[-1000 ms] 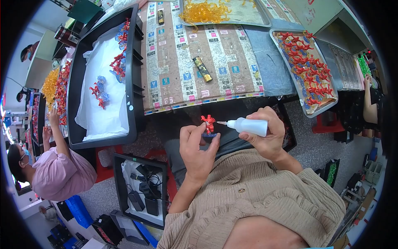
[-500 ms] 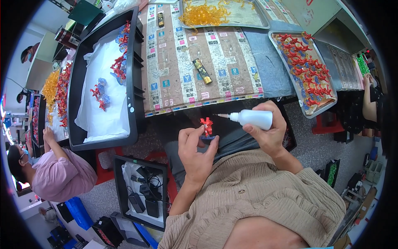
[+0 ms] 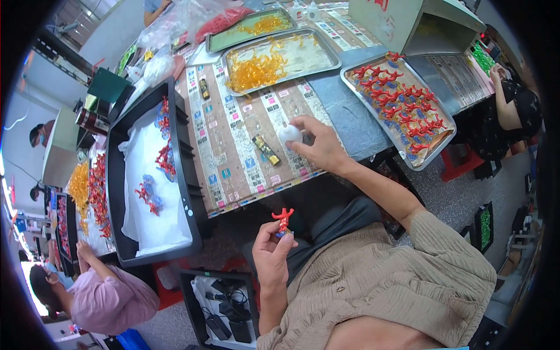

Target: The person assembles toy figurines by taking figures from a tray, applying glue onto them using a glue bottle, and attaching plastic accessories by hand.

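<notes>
Between the thumb and fingers of my left hand (image 3: 272,256) is a small red figurine (image 3: 284,217) on a blue base, upright in front of the table's near edge. My right hand (image 3: 319,146) reaches over the table, closed round a white squeeze bottle (image 3: 290,133). The bottle appears nearly end-on, so most of its nozzle is hidden; whether it touches the tabletop I cannot tell. Just nearer than the bottle, a black-and-gold tube-shaped thing (image 3: 266,150) lies on the printed table cover (image 3: 233,169).
At the left stands a black crate (image 3: 189,216) lined with white sheet, holding red-and-blue figurines. Metal trays hold yellow pieces (image 3: 256,67) and rows of red figurines (image 3: 402,105). A co-worker in pink (image 3: 114,291) sits left, another in black (image 3: 507,116) right. A bin of black adapters (image 3: 224,309) is below.
My right hand has carried the bottle forward and left over the table, away from the figurine. My left hand, still holding the figurine, sits lower in view. The view has shifted, showing more of the far table.
</notes>
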Action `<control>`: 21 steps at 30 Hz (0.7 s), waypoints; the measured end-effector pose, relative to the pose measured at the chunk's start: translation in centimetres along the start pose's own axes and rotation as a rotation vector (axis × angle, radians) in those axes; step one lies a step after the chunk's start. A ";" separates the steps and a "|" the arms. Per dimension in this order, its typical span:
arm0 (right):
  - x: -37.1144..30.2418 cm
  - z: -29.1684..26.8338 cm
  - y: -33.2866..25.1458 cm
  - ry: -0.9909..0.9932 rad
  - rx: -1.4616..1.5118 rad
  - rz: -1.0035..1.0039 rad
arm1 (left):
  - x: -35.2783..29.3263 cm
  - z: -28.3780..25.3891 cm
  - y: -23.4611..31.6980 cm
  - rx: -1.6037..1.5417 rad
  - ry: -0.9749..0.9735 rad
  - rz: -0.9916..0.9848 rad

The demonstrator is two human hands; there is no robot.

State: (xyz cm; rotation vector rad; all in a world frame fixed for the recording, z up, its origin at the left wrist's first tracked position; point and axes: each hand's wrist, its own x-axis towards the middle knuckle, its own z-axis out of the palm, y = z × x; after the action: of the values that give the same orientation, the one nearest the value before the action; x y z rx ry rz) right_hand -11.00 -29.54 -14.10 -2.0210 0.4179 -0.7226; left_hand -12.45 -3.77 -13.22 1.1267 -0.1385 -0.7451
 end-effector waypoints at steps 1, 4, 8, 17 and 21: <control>0.2 0.1 0.2 -0.035 0.004 -0.010 | 0.0 -0.1 0.0 -0.068 0.006 -0.035; 0.3 -0.1 0.4 -0.062 0.018 -0.067 | 0.1 -0.4 -0.1 -0.109 0.005 -0.054; 2.0 -2.2 0.5 -0.085 -0.149 -0.198 | 0.3 -0.4 0.1 -0.134 -0.003 -0.068; 12.9 1.9 1.4 -0.222 -0.257 -0.236 | 0.0 -0.1 0.2 -0.143 -0.039 -0.064; 15.9 4.1 1.9 -0.199 -0.616 -0.621 | -0.5 -0.5 0.2 -0.126 0.004 -0.047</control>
State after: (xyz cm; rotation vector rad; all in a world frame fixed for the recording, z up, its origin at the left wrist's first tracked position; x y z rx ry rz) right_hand 3.85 -36.54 -12.27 -2.8284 -0.1487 -0.8075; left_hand -12.47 -3.00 -13.11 1.0138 -0.0608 -0.7830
